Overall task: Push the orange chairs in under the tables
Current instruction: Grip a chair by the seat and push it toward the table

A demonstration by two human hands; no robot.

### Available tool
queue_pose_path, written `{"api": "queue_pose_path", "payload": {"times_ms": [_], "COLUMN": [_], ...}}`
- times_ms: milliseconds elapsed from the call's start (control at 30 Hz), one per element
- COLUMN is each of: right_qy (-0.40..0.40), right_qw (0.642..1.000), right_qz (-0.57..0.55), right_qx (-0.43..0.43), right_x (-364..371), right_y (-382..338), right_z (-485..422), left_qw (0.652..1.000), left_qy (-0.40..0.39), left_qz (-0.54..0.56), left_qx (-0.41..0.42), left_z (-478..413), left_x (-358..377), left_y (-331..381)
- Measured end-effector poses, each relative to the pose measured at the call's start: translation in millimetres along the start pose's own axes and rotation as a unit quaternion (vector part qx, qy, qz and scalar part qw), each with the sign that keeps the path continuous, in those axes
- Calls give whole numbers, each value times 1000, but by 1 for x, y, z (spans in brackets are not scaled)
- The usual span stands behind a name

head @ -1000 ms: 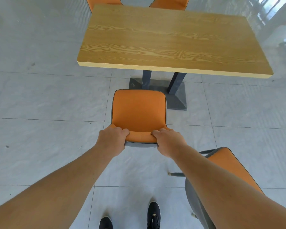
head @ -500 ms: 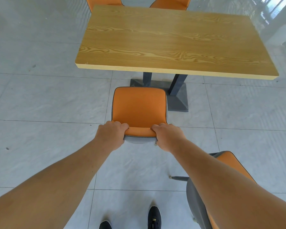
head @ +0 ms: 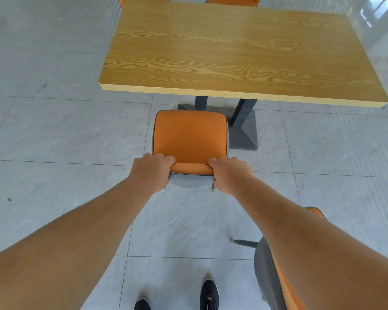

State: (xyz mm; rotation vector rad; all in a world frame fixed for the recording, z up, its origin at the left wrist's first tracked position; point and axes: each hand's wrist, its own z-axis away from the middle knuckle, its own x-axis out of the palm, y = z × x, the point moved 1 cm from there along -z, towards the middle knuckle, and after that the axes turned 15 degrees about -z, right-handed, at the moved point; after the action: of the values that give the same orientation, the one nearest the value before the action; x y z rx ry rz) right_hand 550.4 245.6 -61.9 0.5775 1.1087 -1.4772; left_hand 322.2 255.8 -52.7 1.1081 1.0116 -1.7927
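An orange chair (head: 189,135) with a grey shell stands in front of me, its seat facing the wooden table (head: 233,52). My left hand (head: 151,172) grips the left end of the chair's backrest top. My right hand (head: 227,174) grips the right end. The seat's front edge sits just short of the table's near edge, close to the dark table base (head: 243,135). A second orange chair (head: 280,271) stands at my lower right, partly hidden by my right forearm.
Two more orange chairs (head: 232,0) show at the table's far side, at the top edge of the view. The floor (head: 54,142) is pale grey tile. My black shoes (head: 208,295) are at the bottom.
The chair has slid forward toward the table with both hands still on its backrest; the table's near edge now lies closer to the seat, and I have stepped forward.
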Motion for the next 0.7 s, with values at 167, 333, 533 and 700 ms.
{"api": "queue_pose_path", "payload": {"times_ms": [167, 333, 533, 700], "right_qy": [-6, -12, -41, -13], "right_qw": [1000, 1000, 999, 999], "right_qz": [-1, 2, -5, -11], "right_qx": [-5, -2, 19, 31], "right_x": [4, 5, 4, 10], "right_y": [-14, -14, -20, -26], "right_z": [-11, -11, -4, 13], "left_qw": [1000, 1000, 1000, 1000], "left_qy": [-12, -15, -11, 27], "left_qz": [9, 1, -19, -8], "left_qx": [-11, -17, -17, -2], "left_z": [-3, -3, 13, 37], "left_x": [0, 1, -1, -3], "left_y": [-17, -14, -13, -20]}}
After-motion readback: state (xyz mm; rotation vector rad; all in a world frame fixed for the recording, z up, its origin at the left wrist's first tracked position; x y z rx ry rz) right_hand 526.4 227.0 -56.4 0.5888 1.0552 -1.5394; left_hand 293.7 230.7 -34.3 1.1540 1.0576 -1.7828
